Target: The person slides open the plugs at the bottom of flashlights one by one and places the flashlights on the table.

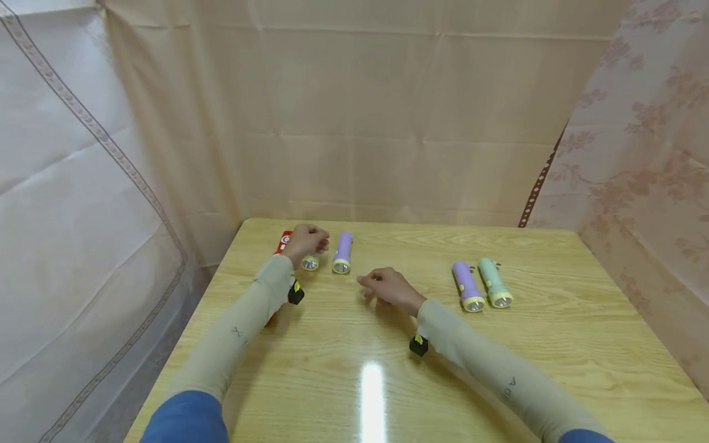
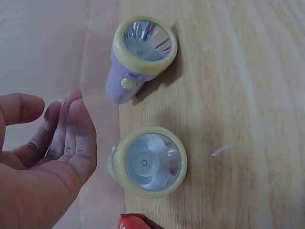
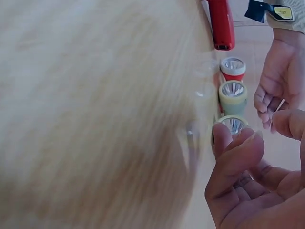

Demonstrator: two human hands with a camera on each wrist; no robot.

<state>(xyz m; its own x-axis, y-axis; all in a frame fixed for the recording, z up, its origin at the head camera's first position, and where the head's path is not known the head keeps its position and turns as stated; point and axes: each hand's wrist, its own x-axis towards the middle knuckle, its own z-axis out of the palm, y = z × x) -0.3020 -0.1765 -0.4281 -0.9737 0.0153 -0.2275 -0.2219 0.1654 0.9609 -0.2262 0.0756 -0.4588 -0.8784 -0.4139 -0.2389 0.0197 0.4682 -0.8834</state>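
Observation:
My left hand hovers over a green flashlight and covers most of its body in the head view. Its fingers bend loosely with nothing between them; the left wrist view shows the hand apart from that flashlight. Just right of it lies a purple flashlight, its lens toward me. My right hand is above the middle of the table, thumb and fingers loosely bent and holding nothing. In the right wrist view a red flashlight with a white rim lies beside the green one.
Farther right on the wooden table lie a second purple flashlight and a second green flashlight. A red item pokes out behind my left hand. Another red object shows in the right wrist view. Cloth hangs behind the table.

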